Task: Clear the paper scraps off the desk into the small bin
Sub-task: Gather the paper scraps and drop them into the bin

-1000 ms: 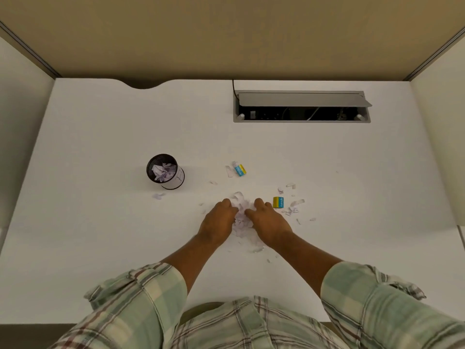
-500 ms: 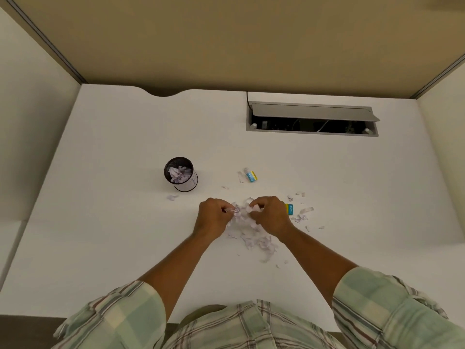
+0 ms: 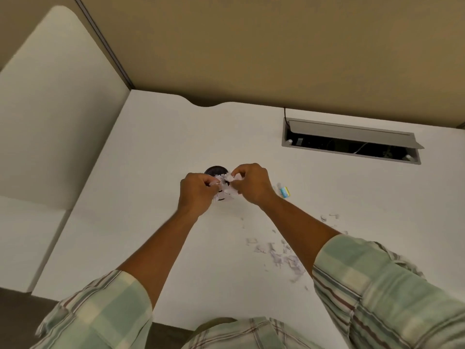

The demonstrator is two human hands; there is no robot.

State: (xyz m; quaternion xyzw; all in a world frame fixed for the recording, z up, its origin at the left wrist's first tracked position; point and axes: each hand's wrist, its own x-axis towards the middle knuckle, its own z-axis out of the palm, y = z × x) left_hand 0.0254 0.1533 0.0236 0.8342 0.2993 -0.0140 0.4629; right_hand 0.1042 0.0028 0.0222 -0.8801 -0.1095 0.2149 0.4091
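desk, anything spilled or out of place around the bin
Yes. Loose paper scraps lie strewn on the desk, right of the small bin. Both hands hold a bunch over the bin. A blue and yellow item lies nearby.

Both hands meet over the small black bin (image 3: 216, 170), the left hand (image 3: 197, 191) and right hand (image 3: 253, 183) each closed on a bunch of paper scraps (image 3: 226, 188). More loose scraps (image 3: 281, 255) lie on the white table (image 3: 151, 159) near the right forearm.
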